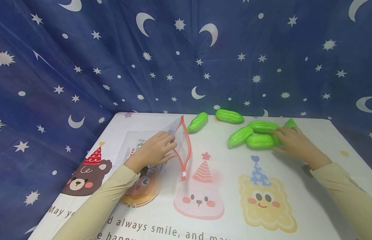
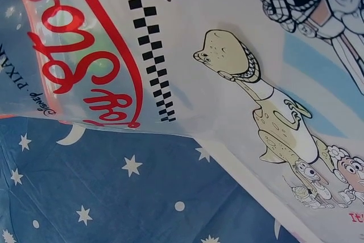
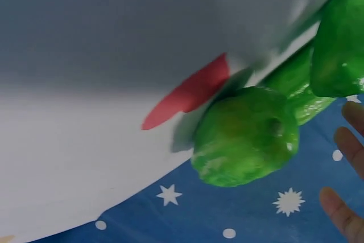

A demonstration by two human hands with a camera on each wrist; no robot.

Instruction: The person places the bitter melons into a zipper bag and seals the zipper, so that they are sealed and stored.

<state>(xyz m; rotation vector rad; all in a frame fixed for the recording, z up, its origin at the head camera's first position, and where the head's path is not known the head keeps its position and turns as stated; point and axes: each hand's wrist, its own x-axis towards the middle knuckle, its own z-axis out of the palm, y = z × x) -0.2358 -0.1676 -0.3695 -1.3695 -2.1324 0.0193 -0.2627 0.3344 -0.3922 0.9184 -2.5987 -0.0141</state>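
My left hand [image 1: 157,148] grips one side of a clear zip bag [image 1: 188,146] with a red-orange zip edge. The bag's mouth gapes toward the right. Its cartoon print, with a dinosaur figure [image 2: 278,106], fills much of the left wrist view. Over a cluster of bright green ridged toy cucumbers, my right hand [image 1: 297,145] reaches with loosely extended fingers. Closest to those fingers is one cucumber [image 1: 262,141]; whether they touch it cannot be told. Another cucumber [image 1: 290,122] shows partly behind the hand. In the right wrist view a cucumber [image 3: 244,138] appears end-on, apart from the fingertips [image 3: 335,203].
Two more green cucumbers lie toward the back edge, one [image 1: 198,122] beside the bag and one [image 1: 229,116] right of it. The white tablecloth [image 1: 228,200] has printed cartoon figures. A dark blue curtain [image 1: 234,83] with stars and moons hangs behind.
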